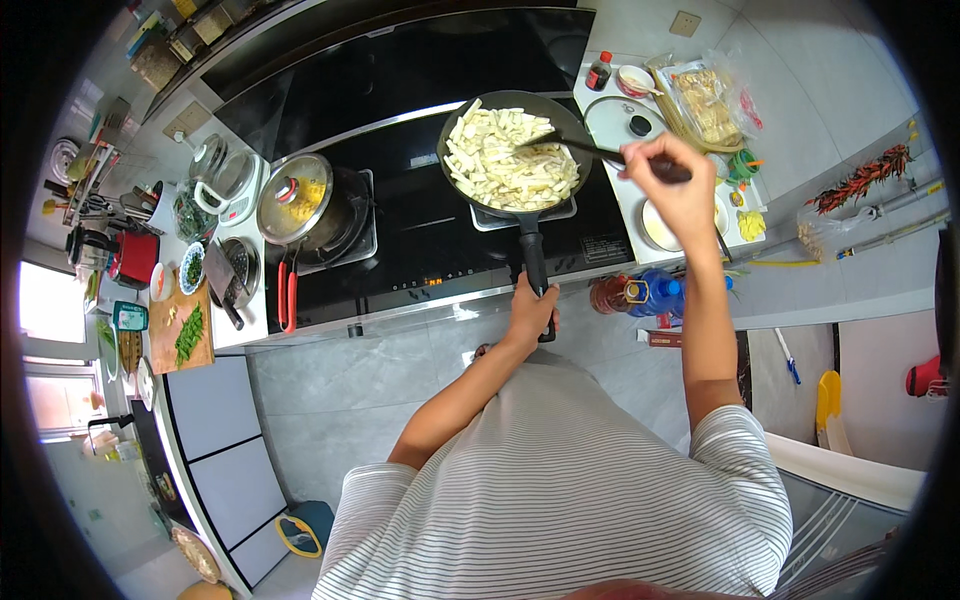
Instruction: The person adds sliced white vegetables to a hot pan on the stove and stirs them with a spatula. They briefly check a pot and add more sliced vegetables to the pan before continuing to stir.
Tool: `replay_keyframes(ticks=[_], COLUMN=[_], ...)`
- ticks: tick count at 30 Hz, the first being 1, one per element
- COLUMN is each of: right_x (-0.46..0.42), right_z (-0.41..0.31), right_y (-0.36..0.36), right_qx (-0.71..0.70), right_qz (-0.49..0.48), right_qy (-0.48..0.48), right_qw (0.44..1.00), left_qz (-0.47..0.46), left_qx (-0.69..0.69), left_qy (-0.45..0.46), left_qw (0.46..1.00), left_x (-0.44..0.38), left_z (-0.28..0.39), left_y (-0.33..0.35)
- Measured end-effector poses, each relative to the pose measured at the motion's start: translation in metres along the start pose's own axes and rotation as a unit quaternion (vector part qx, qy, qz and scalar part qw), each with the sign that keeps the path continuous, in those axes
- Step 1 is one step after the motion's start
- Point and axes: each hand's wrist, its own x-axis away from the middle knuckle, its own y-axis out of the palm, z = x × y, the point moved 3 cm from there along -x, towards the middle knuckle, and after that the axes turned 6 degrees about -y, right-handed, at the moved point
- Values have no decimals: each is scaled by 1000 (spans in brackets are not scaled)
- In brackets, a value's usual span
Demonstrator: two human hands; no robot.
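A dark frying pan (pixel 450 184) rests on the right burner, full of pale cut vegetable strips (pixel 499 161). My left hand (pixel 532 309) is wrapped around the pan's black handle (pixel 533 259), which points toward my body. Over the right side of the pan, my right hand (pixel 671 176) grips the shaft of a dark spatula (pixel 581 145). The spatula's head lies among the strips near the pan's middle, partly hidden by them. Beneath my right hand a white bowl (pixel 656 225) stands on the counter, partly covered from view.
On the left burner stands a pot with a glass lid (pixel 304 199) and red handles (pixel 286 300) jutting forward. A cleaver (pixel 223 281) lies across a metal bowl beside a cutting board (pixel 166 330) with chopped greens. A glass lid (pixel 611 120) and a sauce bottle (pixel 598 75) are right of the pan.
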Motion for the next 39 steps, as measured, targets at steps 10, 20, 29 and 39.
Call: replay_keyframes(ticks=[10,20,29,39], right_x=[-110,-174,-181,-104], right_z=[38,47,56,18], right_y=[47,137,124,26], right_qx=[-88,55,101,36], right_qz=[-132,-265,-244,-223], right_qy=[1,-16,67,67], right_qw=[987,963,962,972], left_qz=[10,19,27,11], left_qx=[-11,-7,6,35], left_qy=[4,29,19,24], left_qw=[1000,999,999,999], left_x=[-6,-7,-2,-6], left_z=[-4,-8,-3,-9], left_y=[0,1,4,3])
